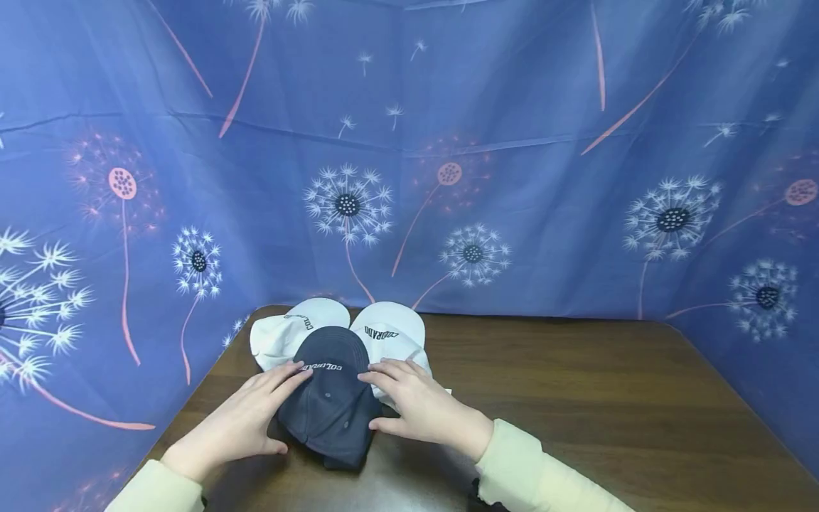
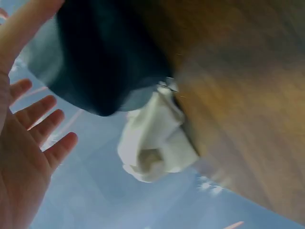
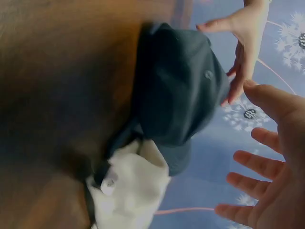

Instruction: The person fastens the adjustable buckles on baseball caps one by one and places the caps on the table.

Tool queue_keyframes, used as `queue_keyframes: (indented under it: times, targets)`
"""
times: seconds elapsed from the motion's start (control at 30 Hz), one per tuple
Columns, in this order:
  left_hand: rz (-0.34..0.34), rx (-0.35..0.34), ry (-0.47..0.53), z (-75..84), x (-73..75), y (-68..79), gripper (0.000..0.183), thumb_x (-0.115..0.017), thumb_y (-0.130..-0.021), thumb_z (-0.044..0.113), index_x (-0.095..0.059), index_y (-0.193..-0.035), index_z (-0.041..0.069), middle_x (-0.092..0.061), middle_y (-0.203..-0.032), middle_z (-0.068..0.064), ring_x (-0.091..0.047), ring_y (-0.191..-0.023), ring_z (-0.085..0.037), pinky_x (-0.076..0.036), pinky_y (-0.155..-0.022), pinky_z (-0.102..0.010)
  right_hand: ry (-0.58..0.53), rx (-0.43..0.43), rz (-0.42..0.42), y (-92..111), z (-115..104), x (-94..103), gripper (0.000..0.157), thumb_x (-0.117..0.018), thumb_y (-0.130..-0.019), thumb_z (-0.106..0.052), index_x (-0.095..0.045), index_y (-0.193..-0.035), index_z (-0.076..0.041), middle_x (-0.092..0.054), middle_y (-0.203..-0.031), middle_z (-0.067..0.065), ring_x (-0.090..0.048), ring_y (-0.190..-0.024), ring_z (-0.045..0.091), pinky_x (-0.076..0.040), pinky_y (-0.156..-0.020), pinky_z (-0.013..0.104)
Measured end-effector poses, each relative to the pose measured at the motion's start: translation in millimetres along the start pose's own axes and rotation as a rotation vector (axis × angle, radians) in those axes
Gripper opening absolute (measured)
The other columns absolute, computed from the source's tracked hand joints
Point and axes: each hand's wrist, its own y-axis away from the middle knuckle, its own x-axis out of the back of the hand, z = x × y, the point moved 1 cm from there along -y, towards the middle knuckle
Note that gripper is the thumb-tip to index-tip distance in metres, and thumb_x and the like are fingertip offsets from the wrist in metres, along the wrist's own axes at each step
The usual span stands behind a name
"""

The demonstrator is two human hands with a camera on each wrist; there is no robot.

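Note:
A dark navy baseball cap with white COLORADO lettering lies on the wooden table, its brim pointing away and overlapping two white caps. The left white cap and the right white cap carry dark lettering. My left hand is spread at the dark cap's left side, fingertips near its lettering. On the other side my right hand hovers with fingers spread, partly over the right white cap. In the right wrist view, the fingers of the right hand are extended with nothing between them.
The brown wooden table stretches to the right. A blue cloth printed with dandelions hangs behind it and along both sides. A small black object shows at the front, beside the right sleeve.

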Motion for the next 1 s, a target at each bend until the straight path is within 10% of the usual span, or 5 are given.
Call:
queue_keyframes:
  times: [0.5,1.0]
  targets:
    - [0.174,-0.147,-0.038,-26.0,-17.7,-1.2,0.064,-0.081,-0.049,0.009,-0.058,-0.108,0.012,-0.054,-0.114,-0.002,-0.053,-0.106,-0.019,-0.050,-0.077,-0.041,0.049,0.139,-0.049,-11,-8,-43.4,0.070,-0.075,-0.074,-0.048,-0.048,-0.134,-0.021,-0.046,-0.139,0.007,-0.045,-0.127,0.019,-0.044,-0.099,0.034]
    - [0.295,-0.242,-0.009,-26.4,-2.0,-6.3,0.046,-0.077,-0.053,0.003,-0.061,-0.093,0.017,-0.057,-0.096,0.011,-0.057,-0.090,-0.009,-0.047,-0.072,-0.023,-0.008,0.094,-0.074,-14,-4,-39.5,0.070,-0.078,-0.073,-0.042,-0.048,-0.133,-0.024,-0.044,-0.138,0.005,-0.051,-0.121,0.017,-0.047,-0.093,0.031]
